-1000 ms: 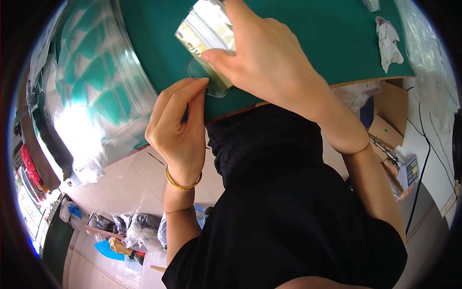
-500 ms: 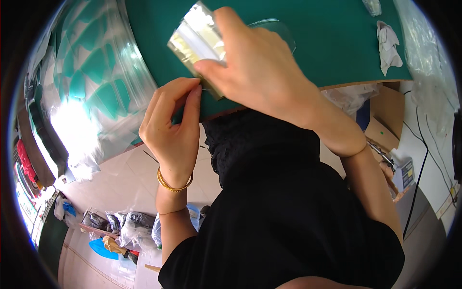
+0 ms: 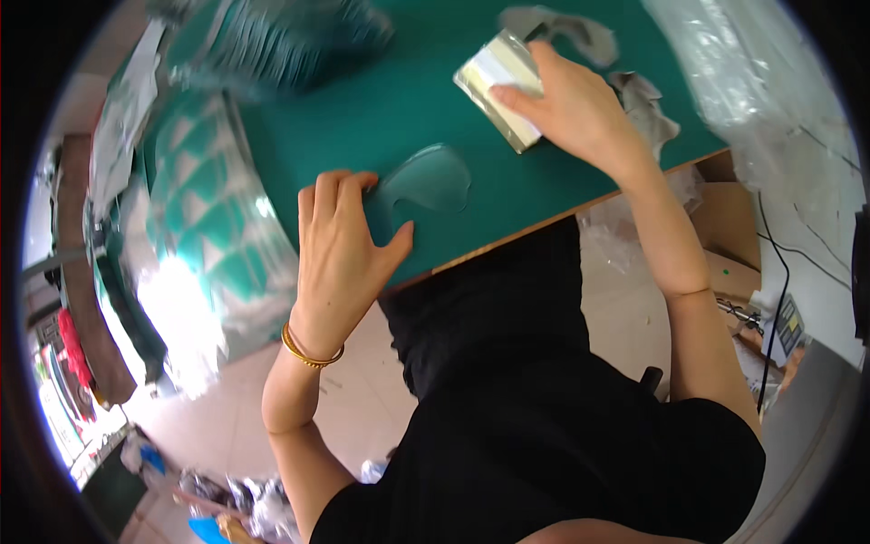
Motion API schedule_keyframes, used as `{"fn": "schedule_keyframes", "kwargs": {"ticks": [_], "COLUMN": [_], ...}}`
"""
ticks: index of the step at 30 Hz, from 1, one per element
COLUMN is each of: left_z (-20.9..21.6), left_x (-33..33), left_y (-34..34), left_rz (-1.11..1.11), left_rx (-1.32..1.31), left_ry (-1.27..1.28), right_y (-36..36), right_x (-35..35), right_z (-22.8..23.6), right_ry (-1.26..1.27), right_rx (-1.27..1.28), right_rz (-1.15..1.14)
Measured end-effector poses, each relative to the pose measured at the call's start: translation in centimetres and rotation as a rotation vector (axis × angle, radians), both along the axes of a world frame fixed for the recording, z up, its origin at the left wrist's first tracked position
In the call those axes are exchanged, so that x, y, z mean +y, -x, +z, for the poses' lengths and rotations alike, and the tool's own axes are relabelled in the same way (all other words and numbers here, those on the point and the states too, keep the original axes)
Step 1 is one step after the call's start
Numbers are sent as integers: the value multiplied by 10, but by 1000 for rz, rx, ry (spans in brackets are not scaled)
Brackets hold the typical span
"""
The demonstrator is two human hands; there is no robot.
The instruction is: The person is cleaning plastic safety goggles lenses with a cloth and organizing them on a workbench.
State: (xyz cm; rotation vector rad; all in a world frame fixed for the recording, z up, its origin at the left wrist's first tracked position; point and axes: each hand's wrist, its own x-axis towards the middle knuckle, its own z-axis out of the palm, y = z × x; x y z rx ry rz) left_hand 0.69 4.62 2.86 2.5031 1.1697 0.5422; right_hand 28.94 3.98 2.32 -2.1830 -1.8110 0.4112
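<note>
A clear, curved lens-shaped plastic sheet (image 3: pixel 435 179) lies flat on the green tabletop (image 3: pixel 362 118). My left hand (image 3: pixel 340 231) is open at its left end, thumb and fingers spread on either side of a narrow part; whether they touch it I cannot tell. Farther back to the right, my right hand (image 3: pixel 580 109) grips a flat, rectangular yellow-and-white packet (image 3: pixel 498 82) with a shiny clear surface, its thumb across the top. The packet is tilted above the table, apart from the clear sheet.
At the back left stands a blurred stack of clear sheets (image 3: pixel 308 36). Shiny clear plastic (image 3: pixel 213 199) with green shapes showing lies along the left. Crumpled grey cloths (image 3: pixel 648 113) sit by my right hand, and clear plastic film (image 3: pixel 734 82) covers the right side.
My right hand has carried the packet to the right, away from my left hand. My left hand's pinched fingers have parted, and the clear sheet now shows more fully. The view has shifted.
</note>
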Motion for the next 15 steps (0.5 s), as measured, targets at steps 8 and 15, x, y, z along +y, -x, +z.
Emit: {"fn": "schedule_keyframes", "kwargs": {"ticks": [8, 15], "left_z": [16, 141], "left_x": [24, 90], "left_y": [-7, 3], "left_rz": [-74, 87], "left_rx": [59, -47], "left_ry": [56, -408], "right_y": [-109, -126], "right_x": [32, 54], "right_z": [9, 13], "right_ry": [-286, -225], "right_rx": [-215, -176], "right_rz": [106, 167]}}
